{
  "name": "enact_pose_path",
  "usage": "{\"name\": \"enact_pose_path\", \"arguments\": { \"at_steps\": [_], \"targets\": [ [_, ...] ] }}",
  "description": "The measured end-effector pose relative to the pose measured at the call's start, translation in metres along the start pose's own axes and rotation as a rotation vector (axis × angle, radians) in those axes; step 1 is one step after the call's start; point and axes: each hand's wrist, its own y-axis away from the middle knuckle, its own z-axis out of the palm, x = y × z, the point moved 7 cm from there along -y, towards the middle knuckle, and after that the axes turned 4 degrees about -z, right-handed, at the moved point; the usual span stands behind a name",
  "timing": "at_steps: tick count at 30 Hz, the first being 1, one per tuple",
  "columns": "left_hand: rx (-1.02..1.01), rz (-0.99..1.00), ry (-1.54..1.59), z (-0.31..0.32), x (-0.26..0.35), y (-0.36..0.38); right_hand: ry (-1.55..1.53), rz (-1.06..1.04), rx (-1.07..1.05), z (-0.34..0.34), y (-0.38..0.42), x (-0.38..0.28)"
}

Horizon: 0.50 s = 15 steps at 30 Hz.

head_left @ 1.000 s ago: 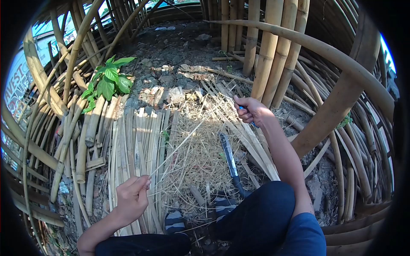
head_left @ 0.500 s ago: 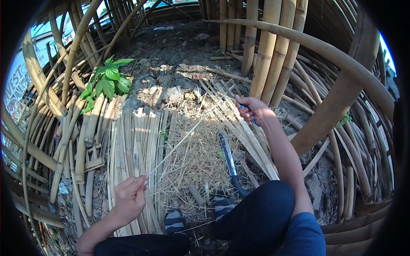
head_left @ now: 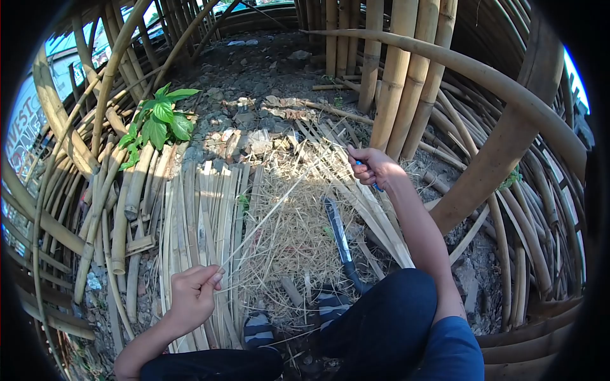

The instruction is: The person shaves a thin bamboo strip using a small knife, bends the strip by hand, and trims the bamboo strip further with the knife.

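Observation:
My left hand (head_left: 192,297), at the lower left, pinches the near end of a thin pale bamboo strip (head_left: 274,207). The strip runs diagonally up and away toward my right hand (head_left: 375,168). That hand is closed around a small blue-handled tool (head_left: 360,166), most of it hidden by my fingers; whether it also touches the strip's far end is too small to tell. Below, a long blade with a dark handle (head_left: 343,241) lies on pale shavings (head_left: 286,235) between my hands and my feet.
Split bamboo slats (head_left: 206,222) lie in a row at the left, with more slats (head_left: 375,219) at the right. Upright bamboo poles (head_left: 397,76) and a thick slanted post (head_left: 492,165) stand at the right. A leafy plant (head_left: 159,120) grows at the upper left.
My right hand has shifted very slightly to the left and down. My left hand is almost where it was, still pinching the strip.

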Motion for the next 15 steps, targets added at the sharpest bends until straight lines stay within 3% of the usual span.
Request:
{"name": "enact_pose_path", "arguments": {
  "at_steps": [1,6,8,13,15],
  "targets": [
    [-0.006,-0.014,0.013,0.0,0.0,0.0,-0.02,0.014,0.062,-0.004,-0.001,0.002],
    [-0.048,-0.097,0.073,0.001,-0.006,0.0,-0.035,-0.016,-0.099,0.006,0.004,0.002],
    [-0.07,-0.102,0.099,0.001,-0.007,-0.001,-0.103,0.005,-0.004,-0.007,-0.003,0.004],
    [-0.101,-0.116,0.069,0.003,-0.01,0.001,-0.129,0.002,-0.011,-0.005,0.004,0.0],
    [-0.105,-0.108,0.063,0.003,-0.009,-0.002,-0.067,0.003,-0.18,0.005,0.009,0.0]
  ]
}}
